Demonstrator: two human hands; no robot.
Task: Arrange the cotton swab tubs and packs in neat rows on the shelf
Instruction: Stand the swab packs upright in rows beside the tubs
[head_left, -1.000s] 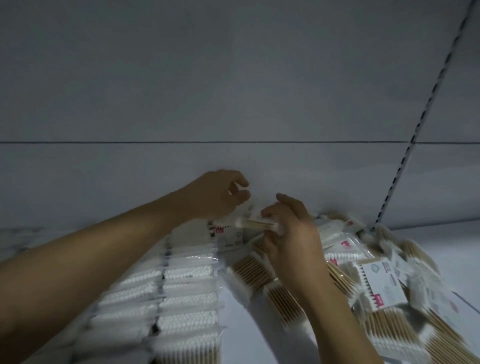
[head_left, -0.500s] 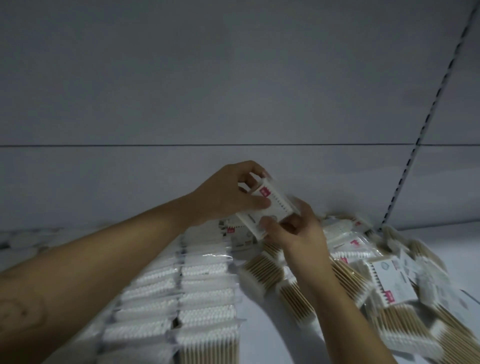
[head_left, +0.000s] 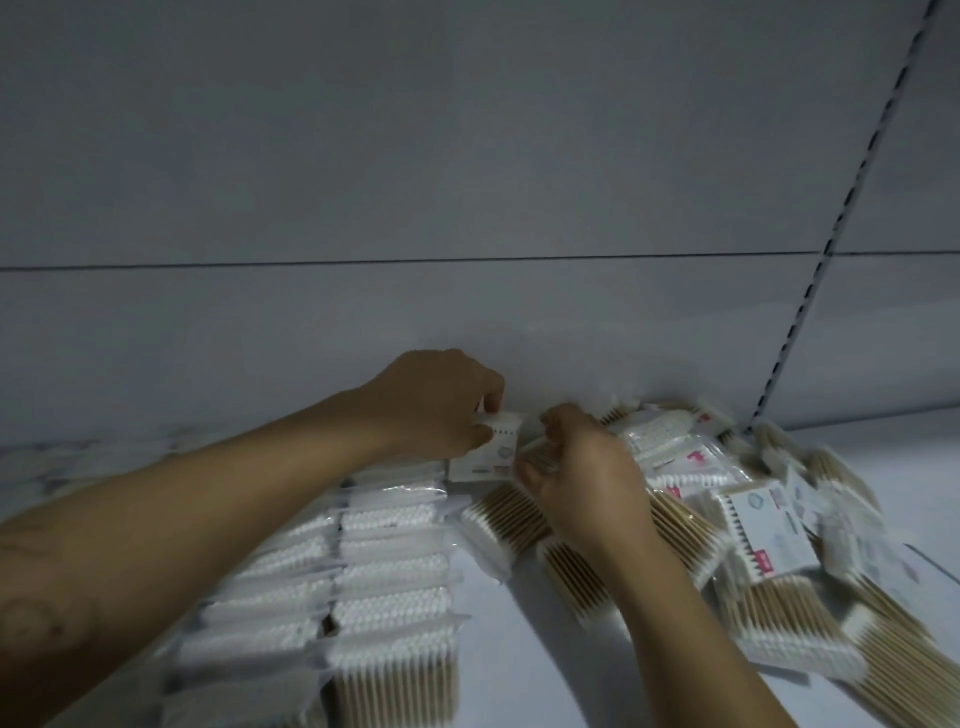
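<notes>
Just below the left hand (head_left: 436, 410), flat clear-film packs form two tidy rows (head_left: 389, 571), with white cotton tips bunched together. Right of the right hand (head_left: 587, 478) sprawls a loose heap (head_left: 779, 613). The right hand curls round a wooden-stick pack (head_left: 537, 457). Beside it, the left hand pinches a card-labelled pack (head_left: 493, 452), near the smooth grey back panel (head_left: 467, 182).

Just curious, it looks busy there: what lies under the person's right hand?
Loose packs of wooden-stick swabs lie on the shelf beneath the right hand. Whatever sits directly under its palm is covered.
</notes>
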